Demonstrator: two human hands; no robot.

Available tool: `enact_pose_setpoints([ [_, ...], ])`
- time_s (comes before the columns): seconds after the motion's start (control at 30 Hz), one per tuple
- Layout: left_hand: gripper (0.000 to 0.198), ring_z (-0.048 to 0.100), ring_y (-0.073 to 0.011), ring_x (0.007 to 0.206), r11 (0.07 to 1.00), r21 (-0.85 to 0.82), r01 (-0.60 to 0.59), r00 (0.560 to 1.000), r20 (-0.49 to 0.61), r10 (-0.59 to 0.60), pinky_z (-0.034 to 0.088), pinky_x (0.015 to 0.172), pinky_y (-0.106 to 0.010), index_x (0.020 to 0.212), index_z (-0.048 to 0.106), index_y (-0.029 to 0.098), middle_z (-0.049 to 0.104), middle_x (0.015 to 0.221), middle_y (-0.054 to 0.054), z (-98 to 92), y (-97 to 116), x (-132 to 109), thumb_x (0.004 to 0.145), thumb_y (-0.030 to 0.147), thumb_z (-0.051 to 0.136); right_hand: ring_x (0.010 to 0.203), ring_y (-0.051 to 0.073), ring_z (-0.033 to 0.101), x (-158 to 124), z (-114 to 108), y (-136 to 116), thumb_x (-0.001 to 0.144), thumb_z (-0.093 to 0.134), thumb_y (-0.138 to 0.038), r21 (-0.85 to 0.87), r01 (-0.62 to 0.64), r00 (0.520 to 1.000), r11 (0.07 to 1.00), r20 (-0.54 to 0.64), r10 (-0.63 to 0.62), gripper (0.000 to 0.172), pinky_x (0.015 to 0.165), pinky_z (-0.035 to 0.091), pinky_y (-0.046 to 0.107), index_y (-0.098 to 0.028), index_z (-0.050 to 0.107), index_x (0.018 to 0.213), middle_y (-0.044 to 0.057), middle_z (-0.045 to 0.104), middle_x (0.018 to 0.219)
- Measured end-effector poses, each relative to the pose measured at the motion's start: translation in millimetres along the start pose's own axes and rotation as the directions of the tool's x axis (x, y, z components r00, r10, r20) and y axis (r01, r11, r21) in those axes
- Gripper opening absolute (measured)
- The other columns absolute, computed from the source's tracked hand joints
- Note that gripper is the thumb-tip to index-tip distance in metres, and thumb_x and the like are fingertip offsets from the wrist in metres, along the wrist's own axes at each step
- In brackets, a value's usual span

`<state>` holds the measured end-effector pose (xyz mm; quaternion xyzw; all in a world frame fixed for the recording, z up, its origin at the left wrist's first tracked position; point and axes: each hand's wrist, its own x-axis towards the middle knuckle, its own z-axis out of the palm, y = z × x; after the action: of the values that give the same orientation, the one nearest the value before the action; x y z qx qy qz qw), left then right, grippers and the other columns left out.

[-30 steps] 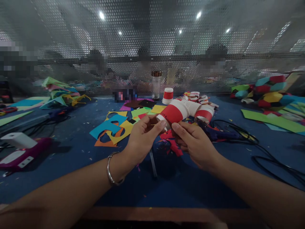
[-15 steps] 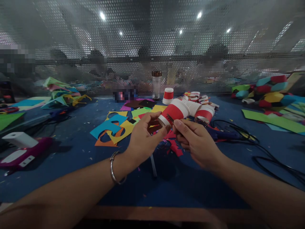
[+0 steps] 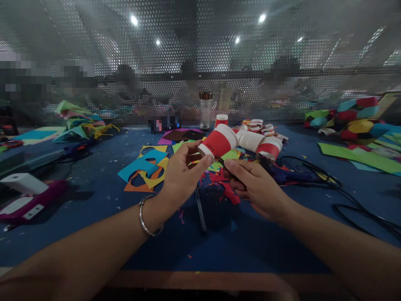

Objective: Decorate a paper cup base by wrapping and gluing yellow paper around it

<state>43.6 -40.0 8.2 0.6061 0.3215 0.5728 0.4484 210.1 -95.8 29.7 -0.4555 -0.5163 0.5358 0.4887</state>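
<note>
A red and white paper cup (image 3: 217,143) is tilted in my left hand (image 3: 187,173), its wider end up and to the right. My left fingers and thumb grip it near the lower end. A short row of dark marks shows on the red band. In my right hand (image 3: 255,184) is a thin dark pointed tool (image 3: 220,159), mostly covered by the fingers; its kind is unclear. The tip is close to the cup's lower end, and I cannot tell whether it touches. Red paper scraps (image 3: 231,193) and a clear stick (image 3: 200,211) lie below the hands.
Behind the hands are a stack of white cups (image 3: 250,141), an upright red cup (image 3: 222,120) and a clear bottle (image 3: 206,112). Cut coloured sheets (image 3: 142,165) lie left. A blue glue gun (image 3: 293,176) with a black cord is right. A purple power strip (image 3: 56,192) stands far left.
My left hand has brought the cup a little left, so its row of dark marks shows more clearly. The dark tool has moved off the red band toward the cup's lower end.
</note>
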Motion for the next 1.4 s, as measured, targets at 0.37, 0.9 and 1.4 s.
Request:
enact_pose_setpoints([
  [0.37,0.045,0.076,-0.0203,0.097,0.99,0.098,-0.102,0.994,0.043,0.098,0.063,0.08,-0.032,0.119,0.062,0.017,0.077,0.114,-0.011,2.3,3.7,-5.7,0.082,0.035,0.079,0.044,0.002,0.02,0.0,3.3,-3.5,0.065,0.087,-0.067,0.042,-0.005,1.0,0.999,-0.03,0.007,0.058,0.038,0.008,0.02,-0.019,0.057,0.068,-0.012,0.037,0.052],
  [0.9,0.041,0.074,-0.019,0.088,0.994,0.098,-0.055,0.997,0.055,0.049,0.061,0.078,-0.033,0.113,0.064,0.018,0.076,0.106,-0.009,6.6,-1.1,-10.6,0.079,0.036,0.078,0.044,0.003,0.019,-0.6,4.1,1.5,0.069,0.082,-0.073,0.0,0.042,0.998,0.999,-0.053,-0.042,0.059,0.036,0.009,0.02,-0.02,0.055,0.07,-0.012,0.033,0.054],
  [1.4,0.042,0.073,-0.0225,0.096,0.968,0.206,-0.141,0.989,0.073,0.129,0.06,0.089,-0.04,0.117,0.062,0.017,0.074,0.111,-0.012,4.0,0.0,-13.2,0.084,0.039,0.076,0.045,0.002,0.022,-1.1,5.9,1.2,0.067,0.083,-0.072,0.007,0.058,0.995,0.998,-0.076,-0.057,0.061,0.037,0.013,0.019,-0.02,0.052,0.069,-0.011,0.036,0.058],
])
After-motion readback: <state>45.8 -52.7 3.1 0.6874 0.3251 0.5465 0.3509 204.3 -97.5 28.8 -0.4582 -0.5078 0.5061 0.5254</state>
